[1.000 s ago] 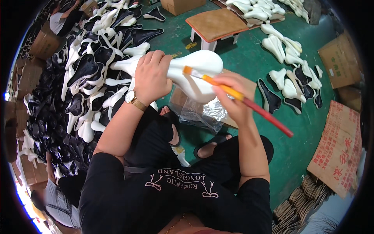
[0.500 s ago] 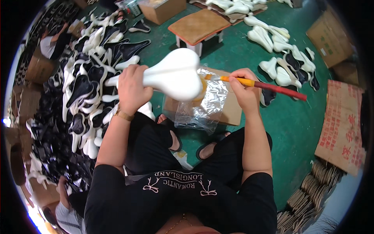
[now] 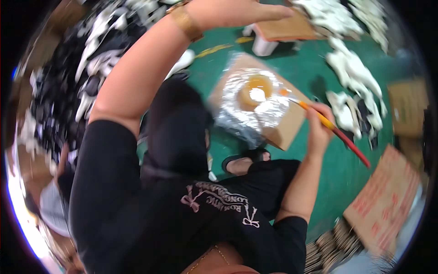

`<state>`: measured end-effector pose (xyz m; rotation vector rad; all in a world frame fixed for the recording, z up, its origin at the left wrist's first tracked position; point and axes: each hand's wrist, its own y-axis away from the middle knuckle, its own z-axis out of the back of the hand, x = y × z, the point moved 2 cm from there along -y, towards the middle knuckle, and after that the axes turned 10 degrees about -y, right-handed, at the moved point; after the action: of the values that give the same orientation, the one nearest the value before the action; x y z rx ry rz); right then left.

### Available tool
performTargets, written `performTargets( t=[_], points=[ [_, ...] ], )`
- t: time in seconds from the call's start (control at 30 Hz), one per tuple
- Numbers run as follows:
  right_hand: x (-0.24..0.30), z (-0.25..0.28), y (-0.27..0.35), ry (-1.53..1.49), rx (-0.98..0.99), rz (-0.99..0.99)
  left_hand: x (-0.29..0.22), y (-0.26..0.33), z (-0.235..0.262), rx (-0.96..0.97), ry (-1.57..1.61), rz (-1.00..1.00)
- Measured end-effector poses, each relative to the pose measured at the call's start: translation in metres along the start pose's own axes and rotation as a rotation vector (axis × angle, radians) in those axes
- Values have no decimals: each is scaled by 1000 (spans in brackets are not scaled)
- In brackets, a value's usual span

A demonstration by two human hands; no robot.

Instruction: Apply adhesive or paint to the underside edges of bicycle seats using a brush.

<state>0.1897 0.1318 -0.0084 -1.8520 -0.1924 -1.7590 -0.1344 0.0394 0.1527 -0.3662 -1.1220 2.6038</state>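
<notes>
My left arm stretches far forward, and my left hand [image 3: 228, 13] is cut off by the top edge. Its thumb is extended; the other fingers are mostly out of view, and nothing shows in its grasp. My right hand [image 3: 320, 123] grips a paintbrush [image 3: 351, 146] with a red and yellow handle. The brush's orange tip is just right of a round amber bowl [image 3: 259, 86], apart from it. Shiny clear plastic sheeting [image 3: 232, 114] lies under the bowl, over a cardboard box [image 3: 285, 132].
White and black bicycle saddle pieces [image 3: 91, 59] are heaped at left. More white saddle pieces [image 3: 351, 68] lie at right on the green floor. A brown-topped stool [image 3: 283, 29] stands ahead. Flattened cardboard [image 3: 383, 196] leans at right. A person in grey [image 3: 54, 203] is at lower left.
My left hand has swung forward and up, and the white saddle no longer shows in it. My right hand has moved right and slightly down with the brush. The whole view has turned.
</notes>
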Motion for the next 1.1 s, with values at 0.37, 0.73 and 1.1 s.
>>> performTargets(
  t=[0.37,0.73,1.1],
  points=[
    [0,9,-7,-26,-62,-51,38,558,70,578,-437,2026],
    [36,-65,-24,-13,13,-69,102,530,55,412,-527,1436],
    [59,-75,-3,37,-40,13,44,485,198,-727,716,1648]
  ],
)
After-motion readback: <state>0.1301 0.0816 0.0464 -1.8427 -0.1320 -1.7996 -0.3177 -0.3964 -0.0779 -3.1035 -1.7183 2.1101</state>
